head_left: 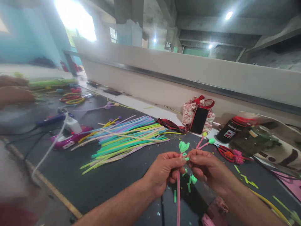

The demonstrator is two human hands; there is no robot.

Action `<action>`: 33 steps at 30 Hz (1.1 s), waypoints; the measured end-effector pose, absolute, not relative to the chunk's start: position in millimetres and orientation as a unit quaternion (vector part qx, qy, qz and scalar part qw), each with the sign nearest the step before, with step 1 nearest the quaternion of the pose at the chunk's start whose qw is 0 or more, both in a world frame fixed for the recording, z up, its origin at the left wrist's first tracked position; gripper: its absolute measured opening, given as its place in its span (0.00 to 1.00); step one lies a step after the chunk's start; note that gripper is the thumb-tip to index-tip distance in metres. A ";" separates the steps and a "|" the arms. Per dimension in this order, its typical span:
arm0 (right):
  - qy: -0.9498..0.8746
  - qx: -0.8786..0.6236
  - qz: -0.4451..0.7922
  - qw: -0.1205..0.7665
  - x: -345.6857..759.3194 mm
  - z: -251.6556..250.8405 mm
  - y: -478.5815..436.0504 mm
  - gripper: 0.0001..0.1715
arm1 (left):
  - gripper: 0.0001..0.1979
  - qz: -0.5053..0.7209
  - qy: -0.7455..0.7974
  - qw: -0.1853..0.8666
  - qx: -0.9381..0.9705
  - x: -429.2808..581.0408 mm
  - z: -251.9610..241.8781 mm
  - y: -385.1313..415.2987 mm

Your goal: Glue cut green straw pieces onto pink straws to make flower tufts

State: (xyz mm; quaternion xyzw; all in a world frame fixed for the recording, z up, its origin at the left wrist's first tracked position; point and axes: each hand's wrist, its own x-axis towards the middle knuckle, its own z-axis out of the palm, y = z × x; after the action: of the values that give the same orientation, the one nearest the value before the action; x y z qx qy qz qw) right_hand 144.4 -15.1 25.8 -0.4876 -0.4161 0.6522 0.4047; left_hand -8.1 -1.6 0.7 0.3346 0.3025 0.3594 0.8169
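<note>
My left hand [166, 171] is closed on a pink fuzzy stem [178, 197], which hangs down below the fingers. At the stem's top, just above the fingertips, sits a green fuzzy flower head [183, 147]. My right hand [207, 164] is beside it with thumb and fingers pinched on a small green piece [187, 158] near the stem. Behind the right hand, two pink stems rise, one with a yellow tip [204, 134], the other with a green tip [212, 141]. Cut green pieces [192, 179] lie on the dark table below the hands.
Many coloured fuzzy stems [127, 141] are spread left of centre. Farther left are a pink device [70, 138] and cables. A phone [199, 120], a black bottle [230, 130] and red-handled scissors [224, 153] stand or lie at right. Another person's hand [16, 91] is at far left.
</note>
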 end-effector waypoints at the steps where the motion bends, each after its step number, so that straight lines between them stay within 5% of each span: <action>1: -0.416 -0.486 0.654 0.403 144.5 25.1 -14.8 0.12 | 0.10 0.355 0.300 0.820 0.333 -8.3 0.5 -1.1; 11: -0.522 -0.538 0.529 0.397 150.8 32.7 -19.8 0.10 | 0.10 0.335 0.298 0.819 0.357 -8.6 -3.6 0.5; 20: -0.487 -0.501 0.610 0.373 155.0 34.4 -26.6 0.12 | 0.10 0.320 0.308 0.816 0.371 -8.7 -1.0 -3.4; 26: -0.587 -0.529 0.492 0.367 173.9 42.8 -24.1 0.08 | 0.12 0.261 0.284 0.848 0.365 -12.2 1.1 -0.4; 33: -0.760 -0.508 0.314 0.256 178.9 67.9 -27.4 0.08 | 0.12 0.232 0.281 0.862 0.353 -12.5 -0.2 2.4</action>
State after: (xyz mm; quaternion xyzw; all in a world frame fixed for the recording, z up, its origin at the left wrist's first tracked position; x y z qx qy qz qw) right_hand 178.9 -27.4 67.9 -0.5081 -0.7599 0.3144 0.2559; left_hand -12.5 2.4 -0.2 0.3533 0.2805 0.2318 0.8618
